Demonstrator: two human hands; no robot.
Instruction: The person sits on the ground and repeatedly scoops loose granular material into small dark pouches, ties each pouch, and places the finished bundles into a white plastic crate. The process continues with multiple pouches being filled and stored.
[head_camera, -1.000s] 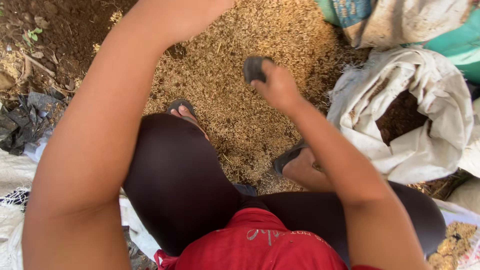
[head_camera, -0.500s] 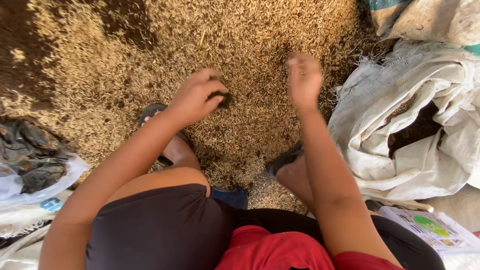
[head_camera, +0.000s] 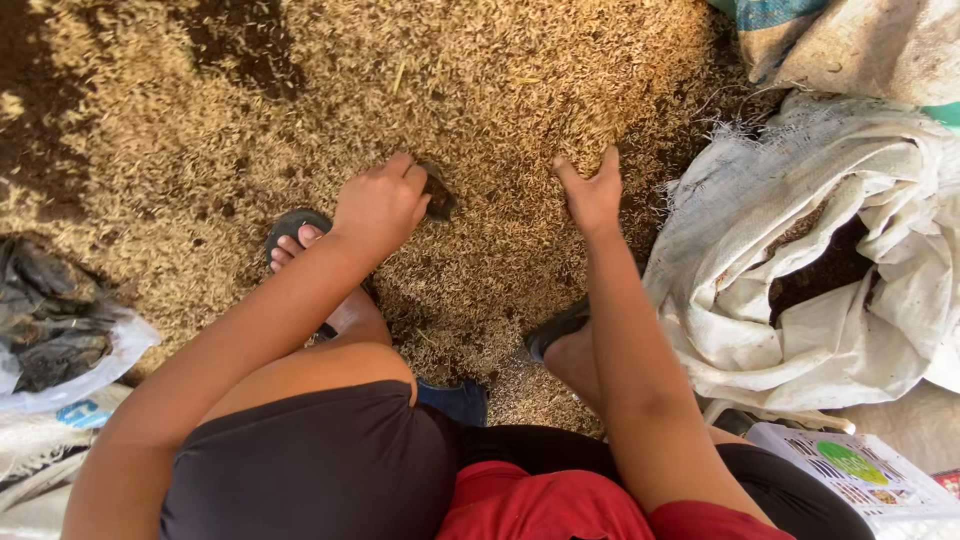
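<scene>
A broad heap of golden grain husks (head_camera: 400, 90) is spread beneath and ahead of both hands. A crumpled white woven sack (head_camera: 740, 290) is slumped open just right of the right hand. The left hand (head_camera: 380, 205) is curled around a small dark object (head_camera: 437, 195), possibly a stone, pressed against the husks. The right hand (head_camera: 592, 192) is held open, fingers together, touching the heap.

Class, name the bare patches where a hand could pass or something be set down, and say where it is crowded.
Bare: dark soil at the top left, edging the husk pile. Crowded: between left hand with dark lump and right hand; white sack fills the right.
</scene>
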